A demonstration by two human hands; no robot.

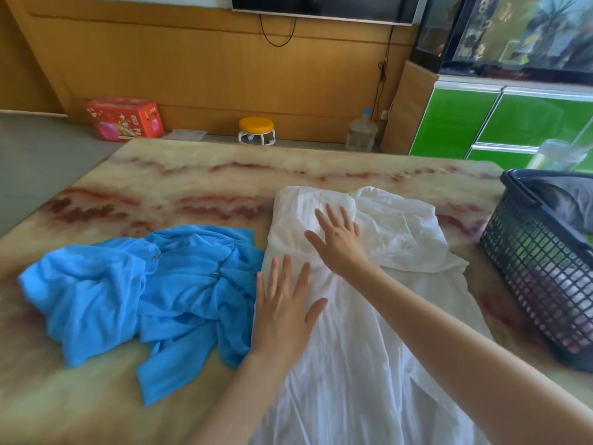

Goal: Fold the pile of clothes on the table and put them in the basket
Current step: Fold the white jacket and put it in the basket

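The white garment (349, 374) lies mid-frame on the table (192, 175). The left hand (282, 316) and right hand (340, 242) both press flat on it, fingers spread, gripping nothing. A crumpled blue garment (128, 293) sits just left of them. The basket (539, 274) (already holding grey cloth) stands at the right edge. The red box (125, 118), upper left, bears unreadable print.

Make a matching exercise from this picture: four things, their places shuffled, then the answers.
1. blue garment
2. white garment
3. basket
4. orange-topped stool

A. at the right edge of the table
B. under the left hand and right hand
C. crumpled, left of the white one
D. on the floor beyond the table

Pairs: 1-C, 2-B, 3-A, 4-D.
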